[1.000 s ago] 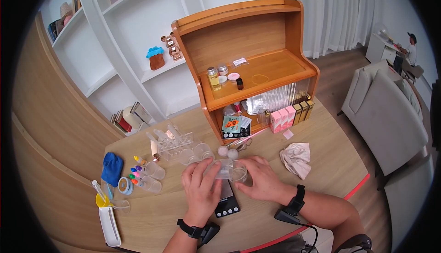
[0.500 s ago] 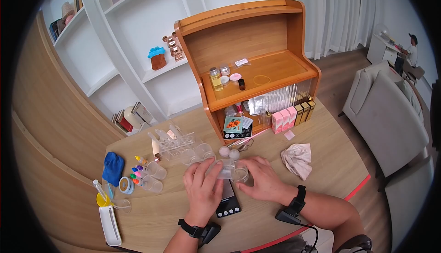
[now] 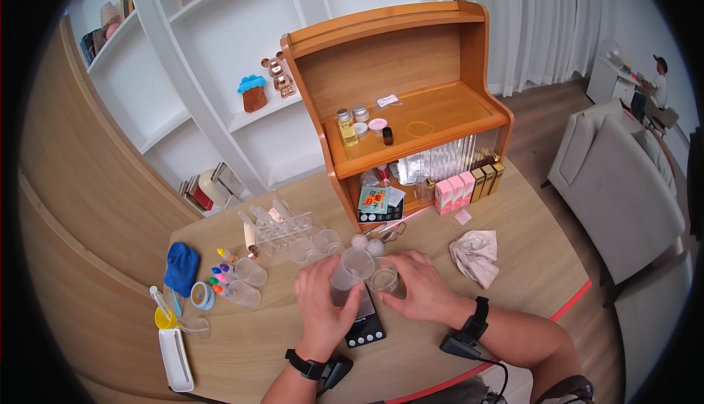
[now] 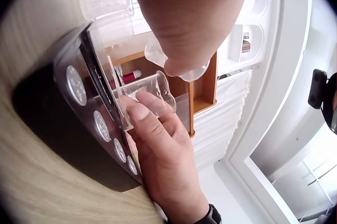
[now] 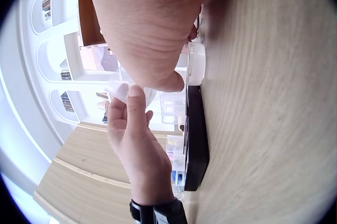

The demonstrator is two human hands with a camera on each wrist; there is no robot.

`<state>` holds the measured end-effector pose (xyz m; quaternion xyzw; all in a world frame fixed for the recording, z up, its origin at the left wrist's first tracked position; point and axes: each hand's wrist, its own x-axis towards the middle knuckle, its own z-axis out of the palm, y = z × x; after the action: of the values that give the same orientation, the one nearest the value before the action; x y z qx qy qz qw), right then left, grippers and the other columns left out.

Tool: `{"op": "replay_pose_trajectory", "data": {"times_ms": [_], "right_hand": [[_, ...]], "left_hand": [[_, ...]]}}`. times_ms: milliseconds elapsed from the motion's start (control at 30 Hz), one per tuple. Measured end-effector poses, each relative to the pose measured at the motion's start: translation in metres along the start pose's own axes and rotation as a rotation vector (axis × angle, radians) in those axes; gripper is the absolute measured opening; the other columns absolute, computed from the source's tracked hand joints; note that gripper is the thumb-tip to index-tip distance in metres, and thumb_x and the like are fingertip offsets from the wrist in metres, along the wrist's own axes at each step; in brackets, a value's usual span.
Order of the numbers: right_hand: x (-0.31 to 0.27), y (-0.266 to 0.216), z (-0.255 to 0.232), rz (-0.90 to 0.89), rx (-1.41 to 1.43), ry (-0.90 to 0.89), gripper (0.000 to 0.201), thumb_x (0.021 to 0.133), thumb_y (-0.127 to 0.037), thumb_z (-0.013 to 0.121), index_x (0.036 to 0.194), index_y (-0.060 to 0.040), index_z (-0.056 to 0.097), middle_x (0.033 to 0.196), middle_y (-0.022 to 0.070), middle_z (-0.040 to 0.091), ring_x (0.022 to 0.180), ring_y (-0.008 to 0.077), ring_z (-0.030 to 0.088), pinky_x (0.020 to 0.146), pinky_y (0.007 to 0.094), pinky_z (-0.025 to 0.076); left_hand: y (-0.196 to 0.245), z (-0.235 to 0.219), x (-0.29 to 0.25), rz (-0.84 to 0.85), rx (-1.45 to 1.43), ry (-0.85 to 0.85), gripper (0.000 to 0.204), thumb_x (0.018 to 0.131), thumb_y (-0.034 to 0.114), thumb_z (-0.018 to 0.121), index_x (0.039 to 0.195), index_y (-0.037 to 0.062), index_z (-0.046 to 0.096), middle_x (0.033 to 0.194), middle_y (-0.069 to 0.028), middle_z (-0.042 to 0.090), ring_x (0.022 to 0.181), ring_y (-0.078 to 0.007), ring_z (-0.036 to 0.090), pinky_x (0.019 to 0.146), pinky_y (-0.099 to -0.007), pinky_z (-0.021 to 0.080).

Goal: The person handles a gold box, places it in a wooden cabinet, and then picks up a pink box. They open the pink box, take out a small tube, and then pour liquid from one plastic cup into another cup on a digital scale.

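My left hand (image 3: 320, 301) grips a translucent plastic cup (image 3: 353, 266), its mouth tipped slightly toward the back of the table. Just to the right, my right hand (image 3: 425, 288) holds a small clear glass beaker (image 3: 383, 279) with thumb and fingers round its side. In the left wrist view the beaker (image 4: 152, 88) stands over the plate of a black digital scale (image 4: 58, 92), with the right hand's fingers (image 4: 150, 124) against it. The scale's front buttons show below the hands in the head view. The cup (image 5: 118, 90) is pinched by the left thumb and fingers in the right wrist view.
Behind the hands are two pale balls (image 3: 367, 245), more plastic cups (image 3: 328, 243) and a test tube rack (image 3: 290, 234). A wooden shelf unit (image 3: 396, 59) stands at the back. Dropper bottles (image 3: 220, 279) sit left; a crumpled cloth (image 3: 474, 257) lies right.
The left hand has turned the plastic cup from lying sideways toward the beaker to nearly upright. The right hand and the beaker have stayed in place.
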<state>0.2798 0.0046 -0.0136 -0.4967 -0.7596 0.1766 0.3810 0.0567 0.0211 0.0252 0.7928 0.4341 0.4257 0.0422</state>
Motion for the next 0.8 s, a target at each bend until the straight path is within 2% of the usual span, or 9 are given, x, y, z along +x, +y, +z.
{"op": "replay_pose_trajectory", "data": {"times_ms": [100,200,400,467,600,667,800], "right_hand": [[0.000,0.001,0.000,-0.005,-0.005,0.005,0.064,0.088,-0.028,0.085,0.139,-0.0018,0.057,0.134,0.0210,0.065,0.131,0.0418,0.056,0.115,0.0527,0.042],[-0.001,0.002,0.001,0.015,-0.009,0.021,0.064,0.087,-0.029,0.086,0.139,-0.0044,0.059,0.135,0.0196,0.065,0.131,0.0410,0.057,0.114,0.0513,0.043],[0.000,0.001,0.000,0.000,-0.010,0.019,0.065,0.088,-0.029,0.086,0.140,-0.0025,0.058,0.132,0.0211,0.065,0.130,0.0415,0.057,0.114,0.0524,0.043],[0.000,0.001,0.000,-0.003,-0.006,0.023,0.065,0.088,-0.029,0.086,0.141,-0.0029,0.058,0.133,0.0205,0.065,0.130,0.0410,0.057,0.114,0.0522,0.043],[0.000,0.001,-0.001,-0.015,-0.008,0.026,0.065,0.088,-0.029,0.085,0.142,-0.0035,0.058,0.135,0.0188,0.066,0.130,0.0399,0.058,0.114,0.0517,0.043],[0.000,0.000,-0.001,-0.015,-0.010,0.026,0.065,0.088,-0.029,0.085,0.142,-0.0034,0.058,0.135,0.0185,0.066,0.129,0.0398,0.058,0.114,0.0517,0.043],[0.000,0.000,-0.001,-0.027,-0.005,0.034,0.066,0.088,-0.029,0.085,0.142,-0.0033,0.058,0.135,0.0184,0.066,0.129,0.0397,0.058,0.113,0.0517,0.043]], "left_hand": [[-0.002,0.001,0.000,-0.014,-0.025,-0.018,0.066,0.076,0.004,0.088,0.135,0.0053,0.061,0.134,-0.0160,0.067,0.122,-0.0380,0.061,0.111,-0.0488,0.044],[-0.007,0.003,-0.001,0.016,-0.059,0.017,0.063,0.078,0.010,0.087,0.135,0.0050,0.062,0.135,-0.0158,0.067,0.125,-0.0389,0.059,0.109,-0.0500,0.044],[-0.004,-0.002,0.000,0.074,0.071,0.035,0.063,0.074,0.006,0.086,0.134,0.0094,0.066,0.141,-0.0119,0.064,0.128,-0.0393,0.057,0.111,-0.0520,0.043],[-0.001,-0.002,0.000,0.111,0.138,0.022,0.065,0.070,-0.001,0.084,0.132,0.0098,0.067,0.140,-0.0124,0.063,0.128,-0.0394,0.055,0.110,-0.0521,0.044],[0.001,-0.003,0.000,0.135,0.164,0.018,0.066,0.070,-0.001,0.085,0.133,0.0116,0.068,0.140,-0.0106,0.063,0.128,-0.0395,0.054,0.111,-0.0527,0.044],[0.002,-0.002,-0.001,0.125,0.174,0.010,0.064,0.075,0.003,0.085,0.136,0.0166,0.070,0.143,-0.0066,0.063,0.129,-0.0381,0.055,0.110,-0.0516,0.042],[0.002,-0.003,0.000,0.143,0.187,0.003,0.066,0.070,-0.001,0.085,0.133,0.0135,0.070,0.142,-0.0088,0.063,0.128,-0.0392,0.054,0.111,-0.0527,0.043]]}}
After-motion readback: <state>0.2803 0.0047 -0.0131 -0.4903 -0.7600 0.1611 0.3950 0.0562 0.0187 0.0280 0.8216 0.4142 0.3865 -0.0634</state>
